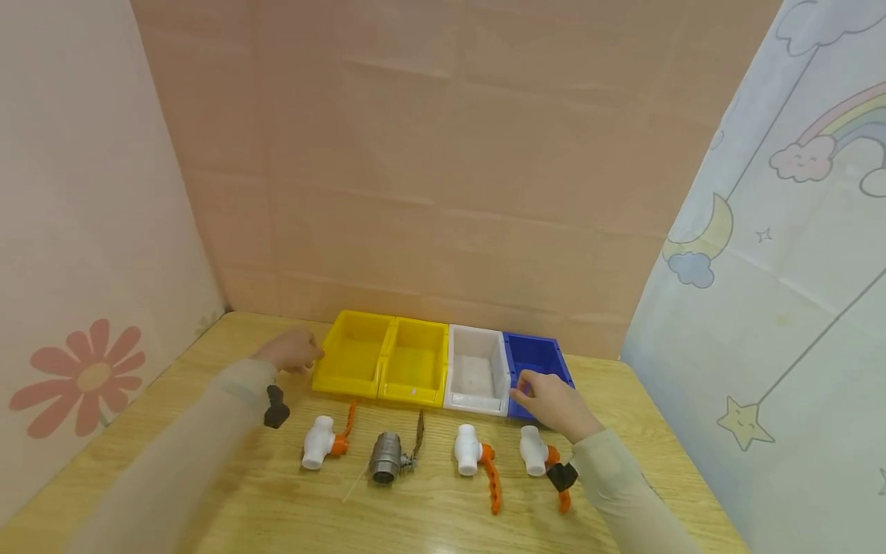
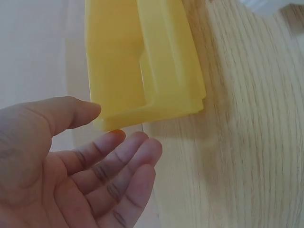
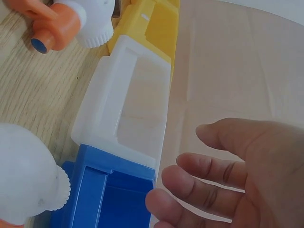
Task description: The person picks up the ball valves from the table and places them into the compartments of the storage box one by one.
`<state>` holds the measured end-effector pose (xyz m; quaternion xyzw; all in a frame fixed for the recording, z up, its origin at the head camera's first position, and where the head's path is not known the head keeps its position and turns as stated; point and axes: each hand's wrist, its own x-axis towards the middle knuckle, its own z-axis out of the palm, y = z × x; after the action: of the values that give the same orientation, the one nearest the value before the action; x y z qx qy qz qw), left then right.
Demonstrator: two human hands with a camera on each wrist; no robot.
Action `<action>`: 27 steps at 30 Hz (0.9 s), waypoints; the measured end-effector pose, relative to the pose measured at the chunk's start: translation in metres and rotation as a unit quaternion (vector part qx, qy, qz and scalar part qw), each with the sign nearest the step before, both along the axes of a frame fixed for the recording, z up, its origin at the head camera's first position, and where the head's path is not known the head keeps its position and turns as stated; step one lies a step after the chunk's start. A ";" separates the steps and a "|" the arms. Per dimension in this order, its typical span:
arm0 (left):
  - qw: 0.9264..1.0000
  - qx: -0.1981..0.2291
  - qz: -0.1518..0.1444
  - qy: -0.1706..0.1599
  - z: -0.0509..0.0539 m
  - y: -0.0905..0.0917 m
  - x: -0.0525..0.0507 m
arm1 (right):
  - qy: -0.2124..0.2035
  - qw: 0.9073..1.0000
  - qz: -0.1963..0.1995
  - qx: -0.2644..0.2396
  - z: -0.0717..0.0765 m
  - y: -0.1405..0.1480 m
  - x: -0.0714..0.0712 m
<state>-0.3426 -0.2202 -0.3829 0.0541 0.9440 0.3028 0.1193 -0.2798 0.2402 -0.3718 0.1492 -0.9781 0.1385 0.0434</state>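
My left hand [image 1: 289, 350] is at the left side of the outermost yellow bin [image 1: 351, 385]. In the left wrist view its thumb [image 2: 78, 114] and loosely bent fingers lie close about the bin's corner; whether they touch it I cannot tell. Over the blue bin [image 1: 564, 368] at the row's right end hovers my right hand [image 1: 554, 404]. The right wrist view shows its fingers apart, relaxed and holding nothing. Between these bins stand a second yellow bin [image 1: 413, 398] and a white bin [image 1: 476, 402], side by side.
In front of the bins lie white ball valves with orange handles [image 1: 319, 442] [image 1: 467, 450] [image 1: 533, 450] and a metal ball valve [image 1: 385, 458]. All rest on the wooden table [image 1: 429, 523]. A plain backdrop [image 1: 443, 192] rises behind, with printed sheets on both sides.
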 end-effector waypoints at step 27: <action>0.999 -0.034 0.013 0.007 -0.012 0.009 -0.009 | -0.012 1.000 -0.016 0.017 -0.002 0.003 0.001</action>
<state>-0.3518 -0.2113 -0.3951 0.0400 0.9552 0.2718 0.1101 -0.2789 0.2436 -0.3741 0.1324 -0.9830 0.1232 0.0311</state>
